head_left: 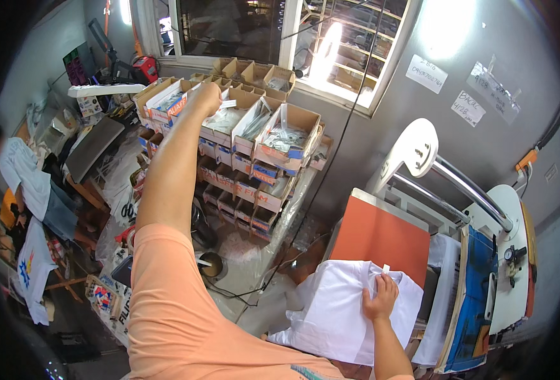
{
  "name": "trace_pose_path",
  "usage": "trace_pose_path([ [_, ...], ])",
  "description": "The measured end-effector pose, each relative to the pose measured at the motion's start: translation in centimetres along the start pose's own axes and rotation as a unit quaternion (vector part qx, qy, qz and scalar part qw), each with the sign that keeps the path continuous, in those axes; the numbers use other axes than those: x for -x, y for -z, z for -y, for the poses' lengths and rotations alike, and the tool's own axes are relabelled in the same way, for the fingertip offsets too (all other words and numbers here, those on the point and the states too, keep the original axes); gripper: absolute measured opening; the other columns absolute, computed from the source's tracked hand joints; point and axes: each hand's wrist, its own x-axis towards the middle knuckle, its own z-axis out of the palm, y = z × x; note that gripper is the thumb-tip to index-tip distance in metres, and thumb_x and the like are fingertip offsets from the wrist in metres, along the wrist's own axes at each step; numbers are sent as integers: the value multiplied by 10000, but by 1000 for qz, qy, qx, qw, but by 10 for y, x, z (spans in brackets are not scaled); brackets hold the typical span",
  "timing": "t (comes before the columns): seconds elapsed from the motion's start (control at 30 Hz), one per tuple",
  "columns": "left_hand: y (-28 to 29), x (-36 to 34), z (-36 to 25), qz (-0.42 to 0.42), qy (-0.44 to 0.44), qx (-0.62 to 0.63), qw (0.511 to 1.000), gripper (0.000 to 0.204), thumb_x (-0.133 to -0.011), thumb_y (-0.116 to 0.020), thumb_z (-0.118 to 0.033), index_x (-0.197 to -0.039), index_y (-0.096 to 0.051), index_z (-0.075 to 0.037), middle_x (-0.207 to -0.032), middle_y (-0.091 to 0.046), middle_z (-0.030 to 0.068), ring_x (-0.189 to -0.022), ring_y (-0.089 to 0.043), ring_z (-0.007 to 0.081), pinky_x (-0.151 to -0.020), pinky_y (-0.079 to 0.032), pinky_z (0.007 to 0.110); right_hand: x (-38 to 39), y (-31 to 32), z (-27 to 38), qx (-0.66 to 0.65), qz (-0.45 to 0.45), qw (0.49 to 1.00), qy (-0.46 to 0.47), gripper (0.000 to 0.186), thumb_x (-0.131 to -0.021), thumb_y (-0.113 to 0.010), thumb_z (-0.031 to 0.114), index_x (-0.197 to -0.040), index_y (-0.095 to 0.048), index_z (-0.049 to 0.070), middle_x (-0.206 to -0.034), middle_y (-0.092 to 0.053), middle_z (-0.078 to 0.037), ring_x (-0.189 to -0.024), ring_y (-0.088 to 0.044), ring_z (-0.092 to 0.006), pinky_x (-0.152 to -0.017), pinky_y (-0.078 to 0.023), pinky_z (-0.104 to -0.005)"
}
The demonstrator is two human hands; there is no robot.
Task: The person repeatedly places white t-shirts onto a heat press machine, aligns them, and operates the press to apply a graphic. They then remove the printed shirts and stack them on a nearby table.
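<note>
My left arm reaches to the upper tier of cardboard boxes point(278, 152), which hold small flat pieces in bags. My left hand point(205, 99) is curled over a middle box, beside a white slip; its fingertips are hidden, so whatever it grips cannot be made out. My right hand point(379, 297) lies with fingers apart on a white T-shirt point(330, 307), just below a small white tag point(386, 269) at the collar. The shirt covers the near part of an orange pad point(387, 231) on a press machine point(416, 142) with white plates and steel bars.
At the far left stands another person point(29, 177) in a light shirt, near a hanging printed shirt point(32, 278). Scissors point(126, 212) and clutter lie left of my arm. A black cable hangs beside the box rack. A window point(226, 31) and grey wall are behind.
</note>
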Motion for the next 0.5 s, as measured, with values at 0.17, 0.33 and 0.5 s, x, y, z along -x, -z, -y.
trace_pose_path([
  [0.17, 5, 3, 2, -59, -19, 17, 998, 210, -744, -800, -216, -928, -748, -130, -966, -725, 114, -932, -691, 269, -836, -521, 391, -4, 0, 1, -7, -4, 1000, 0, 514, -728, -699, 305, -1159, -579, 54, -1294, -531, -147, -1227, -452, -354, -1064, -301, -481],
  [0.33, 11, 4, 4, -67, -2, -11, 998, 214, -716, -811, -200, -911, -747, -140, -965, -724, 112, -924, -695, 261, -824, -527, 384, -3, -3, 4, -18, 7, 1000, -12, 509, -728, -708, 307, -1153, -585, 55, -1283, -539, -158, -1238, -456, -352, -1083, -289, -497],
  [0.5, 21, 8, -19, 93, -14, -53, 994, 485, -655, -855, -335, -1005, -723, -26, -1081, -700, 170, -1018, -675, 322, -878, -542, 417, 4, -8, -9, 2, 0, 1000, 4, 530, -722, -706, 302, -1163, -576, 38, -1278, -538, -169, -1224, -460, -364, -1076, -293, -496],
])
